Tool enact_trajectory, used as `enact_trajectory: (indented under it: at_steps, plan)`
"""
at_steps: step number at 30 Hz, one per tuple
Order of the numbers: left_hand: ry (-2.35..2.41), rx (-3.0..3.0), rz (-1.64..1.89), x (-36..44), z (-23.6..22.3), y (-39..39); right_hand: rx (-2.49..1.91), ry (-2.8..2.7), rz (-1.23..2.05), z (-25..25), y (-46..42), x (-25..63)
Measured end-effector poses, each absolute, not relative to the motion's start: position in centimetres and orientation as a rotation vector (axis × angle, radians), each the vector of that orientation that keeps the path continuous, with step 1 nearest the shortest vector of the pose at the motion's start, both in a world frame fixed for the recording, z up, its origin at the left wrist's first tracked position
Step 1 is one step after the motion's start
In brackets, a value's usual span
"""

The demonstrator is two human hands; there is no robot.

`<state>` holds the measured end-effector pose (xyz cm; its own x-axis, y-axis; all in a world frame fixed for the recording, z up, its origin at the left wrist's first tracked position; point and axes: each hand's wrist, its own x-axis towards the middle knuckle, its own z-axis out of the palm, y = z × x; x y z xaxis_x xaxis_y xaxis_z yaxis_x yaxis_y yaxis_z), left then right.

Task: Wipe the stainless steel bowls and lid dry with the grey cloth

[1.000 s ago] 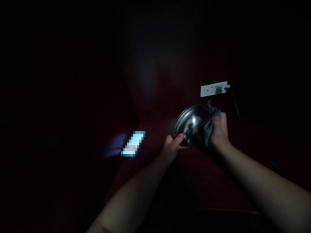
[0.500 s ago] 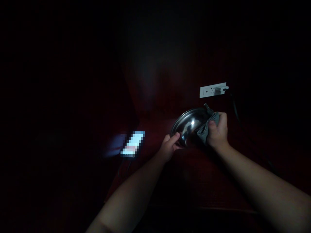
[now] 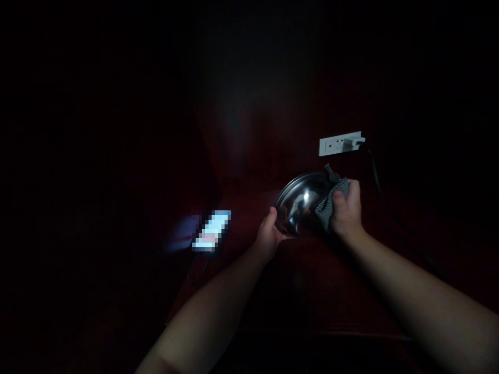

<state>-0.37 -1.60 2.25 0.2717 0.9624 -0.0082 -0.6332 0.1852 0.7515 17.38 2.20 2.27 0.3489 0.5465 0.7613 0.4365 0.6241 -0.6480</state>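
Observation:
The scene is very dark. A shiny round steel plate [image 3: 298, 200] is held tilted above a dark red wooden surface [image 3: 312, 280]. My left hand [image 3: 267, 234] grips the plate's lower left rim, fingers closed on it. My right hand [image 3: 346, 208] is closed on a grey cloth [image 3: 327, 202] and presses it against the plate's right side. Part of the cloth sticks up past the rim.
A white wall socket [image 3: 335, 145] with a white plug and a dark cable sits behind the plate. A lit phone screen [image 3: 212, 230] lies at the left on the wooden surface. Everything else is in darkness.
My right hand with the cloth has shifted slightly left across the plate. My left hand has changed its hold on the lower rim, and the plate has tilted a little.

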Motion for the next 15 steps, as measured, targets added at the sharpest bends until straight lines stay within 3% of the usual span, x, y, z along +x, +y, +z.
enact_trajectory:
  at_steps: [15]
  plan:
    - [0.584, 0.720, 1.279, 0.09, 2.28, -1.85, -0.914, -1.213, 0.260, 1.43, 3.22, 17.51]
